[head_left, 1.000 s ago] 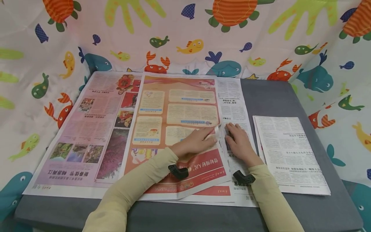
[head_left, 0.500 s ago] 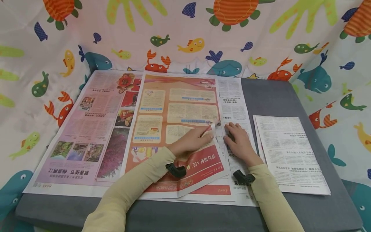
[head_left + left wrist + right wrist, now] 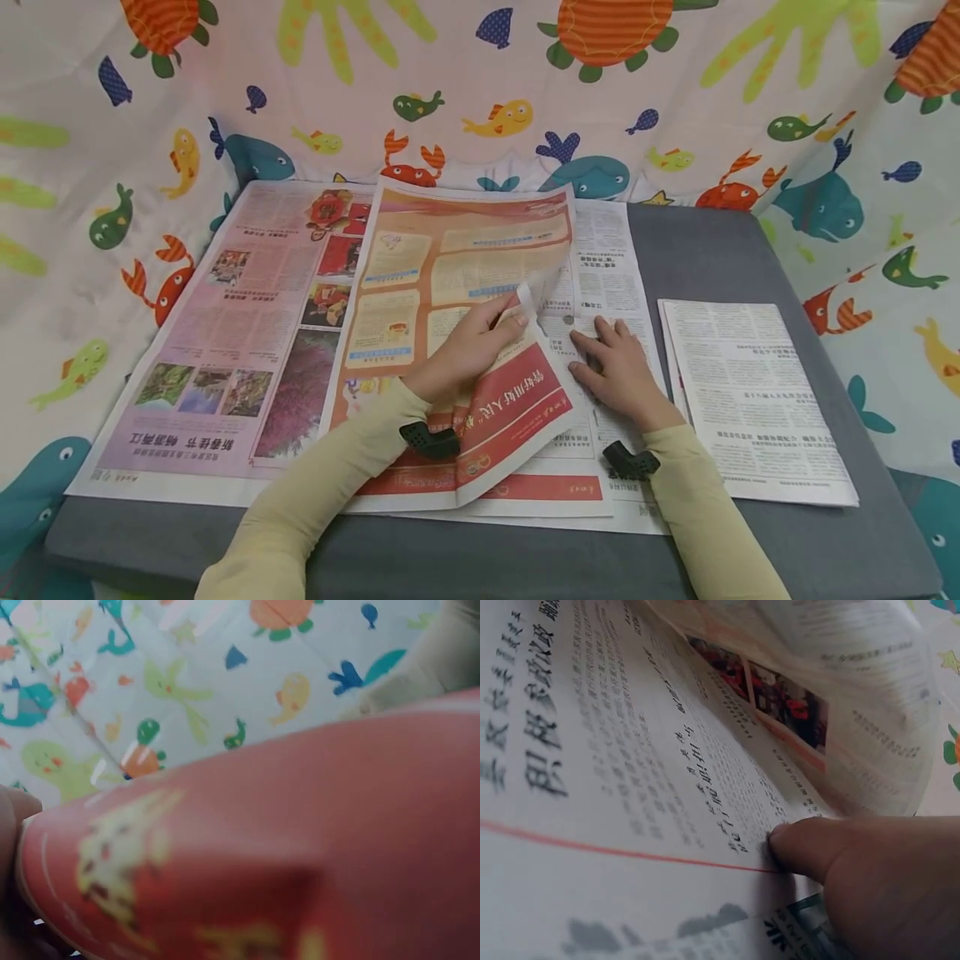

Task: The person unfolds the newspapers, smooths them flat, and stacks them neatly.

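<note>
My left hand point(image 3: 472, 343) pinches the right edge of an orange and red newspaper page point(image 3: 390, 333) and lifts it, so the page bows upward and its lower right part folds over. In the left wrist view the raised red sheet point(image 3: 225, 847) fills the lower half, with part of the hand at the left edge. My right hand point(image 3: 621, 371) rests with spread fingers on the black-and-white newspaper page point(image 3: 603, 250) beneath. In the right wrist view the thumb point(image 3: 810, 847) touches the printed sheet point(image 3: 667, 787), and the lifted page point(image 3: 870, 712) curves up behind it.
A pink newspaper page point(image 3: 202, 333) with photos lies to the left. A smaller stack of newspaper point(image 3: 757, 400) sits at the right of the grey table point(image 3: 697, 250). Behind stands a curtain point(image 3: 337, 108) printed with sea animals.
My left hand has moved left and pulled the orange page's right edge up and leftward, showing more of the sheet below. The right hand stays on the lower page, its fingers spread wider.
</note>
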A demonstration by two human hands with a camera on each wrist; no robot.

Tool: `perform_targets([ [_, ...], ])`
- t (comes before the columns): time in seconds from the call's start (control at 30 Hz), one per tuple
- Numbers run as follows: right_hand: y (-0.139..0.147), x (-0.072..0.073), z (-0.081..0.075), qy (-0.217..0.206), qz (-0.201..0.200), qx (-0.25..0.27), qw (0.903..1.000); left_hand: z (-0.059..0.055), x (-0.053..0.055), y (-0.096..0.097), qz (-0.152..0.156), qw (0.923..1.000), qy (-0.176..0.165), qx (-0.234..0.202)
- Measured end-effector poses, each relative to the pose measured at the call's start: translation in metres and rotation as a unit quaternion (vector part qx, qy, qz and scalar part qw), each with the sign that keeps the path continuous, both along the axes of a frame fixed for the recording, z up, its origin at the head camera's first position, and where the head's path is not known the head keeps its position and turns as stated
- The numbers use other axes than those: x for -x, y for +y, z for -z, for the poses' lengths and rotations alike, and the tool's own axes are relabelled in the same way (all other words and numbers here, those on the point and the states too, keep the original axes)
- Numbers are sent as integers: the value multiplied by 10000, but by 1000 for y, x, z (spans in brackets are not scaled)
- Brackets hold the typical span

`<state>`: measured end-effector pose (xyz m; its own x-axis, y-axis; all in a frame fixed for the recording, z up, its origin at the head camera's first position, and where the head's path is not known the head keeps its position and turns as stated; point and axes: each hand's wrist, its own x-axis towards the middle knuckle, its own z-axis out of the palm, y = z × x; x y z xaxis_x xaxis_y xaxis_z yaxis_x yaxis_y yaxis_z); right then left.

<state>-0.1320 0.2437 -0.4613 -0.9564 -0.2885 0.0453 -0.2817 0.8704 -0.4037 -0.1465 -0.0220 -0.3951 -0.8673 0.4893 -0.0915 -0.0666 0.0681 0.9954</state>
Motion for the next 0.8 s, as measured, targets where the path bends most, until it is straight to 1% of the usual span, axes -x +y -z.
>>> perform_targets([
  [0.03,0,0,-1,-49,35,-61,10000,-5,-1,-3,-9,9999,-21,-170],
  [0.1,0,-2,-2,-149,121,-178,9997,-16,-4,-10,-70,9991,85,-400],
  [0.13,0,-2,-3,-198,155,-249,9994,-22,-4,-14,-145,9986,192,-480],
  [0.17,1,-2,-3,-226,186,-320,9991,-29,-5,-19,-287,9979,294,-495],
  [0.23,3,-3,-5,-305,260,-441,9982,-42,-5,-31,-674,9947,585,-506],
  [0.27,4,-4,-6,-317,289,-496,9978,-50,-5,-39,-899,9925,636,-529],
  [0.3,5,-4,-7,-339,306,-559,9974,-57,-6,-46,-1117,9899,602,-634],
  [0.37,7,-4,-9,-344,326,-668,9966,-72,-7,-63,-1559,9819,437,-979],
  [0.47,9,-4,-12,-377,318,-779,9957,-88,-10,-93,-2108,9666,304,-1428],
  [0.5,10,-4,-14,-387,300,-849,9952,-91,-11,-104,-2249,9612,342,-1561],
  [0.57,12,-4,-17,-421,270,-945,9943,-95,-13,-128,-2428,9515,391,-1847],
  [0.63,17,-3,-20,-461,237,-1115,9924,-98,-17,-151,-2583,9370,326,-2330],
  [0.67,19,-3,-22,-485,229,-1203,9913,-98,-17,-163,-2619,9282,333,-2621],
  [0.7,23,-3,-24,-502,214,-1306,9899,-97,-18,-174,-2668,9173,343,-2936],
  [0.73,26,-3,-26,-542,211,-1379,9887,-95,-20,-185,-2711,9074,351,-3193],
  [0.8,34,-2,-30,-624,238,-1536,9859,-89,-22,-207,-2920,8899,303,-3491],
])
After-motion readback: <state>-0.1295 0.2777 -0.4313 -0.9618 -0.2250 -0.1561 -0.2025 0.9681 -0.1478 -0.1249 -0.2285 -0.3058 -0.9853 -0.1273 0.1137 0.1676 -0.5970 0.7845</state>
